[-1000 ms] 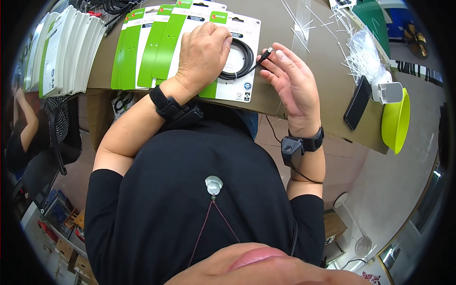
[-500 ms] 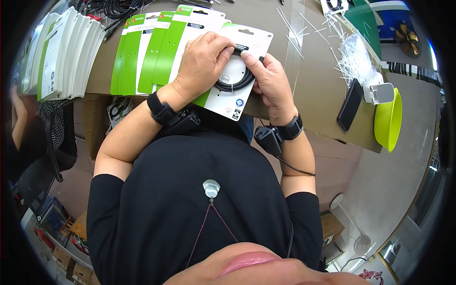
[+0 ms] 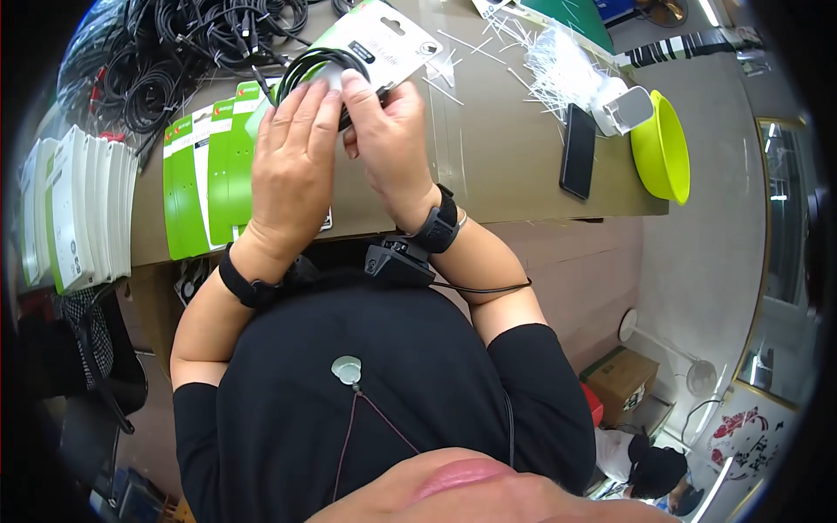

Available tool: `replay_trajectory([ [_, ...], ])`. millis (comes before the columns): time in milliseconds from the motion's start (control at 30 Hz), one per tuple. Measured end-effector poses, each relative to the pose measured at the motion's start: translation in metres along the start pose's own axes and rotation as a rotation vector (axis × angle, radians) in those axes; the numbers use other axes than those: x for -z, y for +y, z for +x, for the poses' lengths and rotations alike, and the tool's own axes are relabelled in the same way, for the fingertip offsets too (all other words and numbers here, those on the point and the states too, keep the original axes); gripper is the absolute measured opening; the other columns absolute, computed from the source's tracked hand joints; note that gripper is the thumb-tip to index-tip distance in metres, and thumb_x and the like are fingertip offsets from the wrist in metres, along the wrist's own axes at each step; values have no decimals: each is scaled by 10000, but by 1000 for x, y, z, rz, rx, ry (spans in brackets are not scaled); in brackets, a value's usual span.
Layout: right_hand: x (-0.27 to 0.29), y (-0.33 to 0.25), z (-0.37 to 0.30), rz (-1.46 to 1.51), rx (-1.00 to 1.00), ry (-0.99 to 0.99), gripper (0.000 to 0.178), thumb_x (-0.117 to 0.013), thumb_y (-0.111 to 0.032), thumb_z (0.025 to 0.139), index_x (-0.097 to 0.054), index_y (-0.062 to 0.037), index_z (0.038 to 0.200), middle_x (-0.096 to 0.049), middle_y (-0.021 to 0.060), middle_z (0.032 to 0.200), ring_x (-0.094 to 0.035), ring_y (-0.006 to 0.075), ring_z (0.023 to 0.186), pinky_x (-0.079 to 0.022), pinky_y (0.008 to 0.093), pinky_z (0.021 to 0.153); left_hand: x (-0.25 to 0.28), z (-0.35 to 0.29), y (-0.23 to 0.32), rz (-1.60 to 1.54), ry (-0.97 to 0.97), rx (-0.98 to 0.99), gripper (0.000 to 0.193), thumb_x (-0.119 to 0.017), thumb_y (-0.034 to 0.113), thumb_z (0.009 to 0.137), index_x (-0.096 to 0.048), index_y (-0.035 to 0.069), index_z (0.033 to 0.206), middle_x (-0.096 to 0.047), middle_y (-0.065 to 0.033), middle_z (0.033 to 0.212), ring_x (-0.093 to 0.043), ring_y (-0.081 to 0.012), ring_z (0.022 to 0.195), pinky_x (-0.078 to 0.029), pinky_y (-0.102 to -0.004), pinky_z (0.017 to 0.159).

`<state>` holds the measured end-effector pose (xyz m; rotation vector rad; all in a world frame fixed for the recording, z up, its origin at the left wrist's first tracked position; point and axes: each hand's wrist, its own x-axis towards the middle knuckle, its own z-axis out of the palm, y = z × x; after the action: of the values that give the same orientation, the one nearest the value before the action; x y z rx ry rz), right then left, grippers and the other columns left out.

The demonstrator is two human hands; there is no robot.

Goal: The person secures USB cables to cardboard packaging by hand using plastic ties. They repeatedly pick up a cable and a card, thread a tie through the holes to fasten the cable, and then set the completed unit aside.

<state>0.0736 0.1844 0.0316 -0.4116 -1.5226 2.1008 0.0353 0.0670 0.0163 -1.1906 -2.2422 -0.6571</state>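
- Above the table, left hand laid flat over a coiled black cable on a white card.
- Right hand apparently pinching the white card, thumb uppermost.
- Coil placed; fastening hidden.
- Loose cables and fanned green cards lie apart, unpaired.

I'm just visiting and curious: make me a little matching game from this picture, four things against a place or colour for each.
Things:
1. Phone
2. Bowl
3. Coiled cable
4. Thick card stack

Places or colours:
A. At the left hand and right hand
B. Toward the left end of the table
C. Yellow-green
D. Lying flat, black, just left of the bowl

Right pairs: 1-D, 2-C, 3-A, 4-B
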Motion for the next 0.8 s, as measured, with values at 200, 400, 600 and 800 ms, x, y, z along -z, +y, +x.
replay_trajectory([
  [200,29,-34,29,-803,648,-423,237,-671,-220,839,-638,-19,959,-640,65,835,-616,159,754,-510,259,642,21,-16,-40,-608,0,494,298,-480,117,944,-493,7,1221,-617,-132,1084,-595,-214,1005,-468,-307,864],
  [400,129,-28,142,-1776,508,-190,262,-618,-233,819,-649,-46,999,-649,127,998,-616,287,926,-494,355,804,41,-25,-57,-1577,155,741,291,-467,161,969,-501,20,1221,-601,-88,1128,-574,-150,1030,-473,-293,870],
  [600,137,-10,173,-2100,388,-279,157,-577,-177,803,-675,-69,859,-655,132,928,-625,302,875,-509,382,763,42,-32,-59,-1730,122,868,306,-462,171,970,-486,28,1239,-585,-81,1162,-576,-155,1034,-468,-295,892],
  [800,142,-10,161,-2055,532,-331,117,-576,-152,775,-655,-93,838,-652,141,854,-631,322,827,-514,399,714,45,-35,-64,-1820,88,926,329,-455,163,971,-455,28,1271,-570,-91,1189,-570,-169,1055,-463,-309,911],
])
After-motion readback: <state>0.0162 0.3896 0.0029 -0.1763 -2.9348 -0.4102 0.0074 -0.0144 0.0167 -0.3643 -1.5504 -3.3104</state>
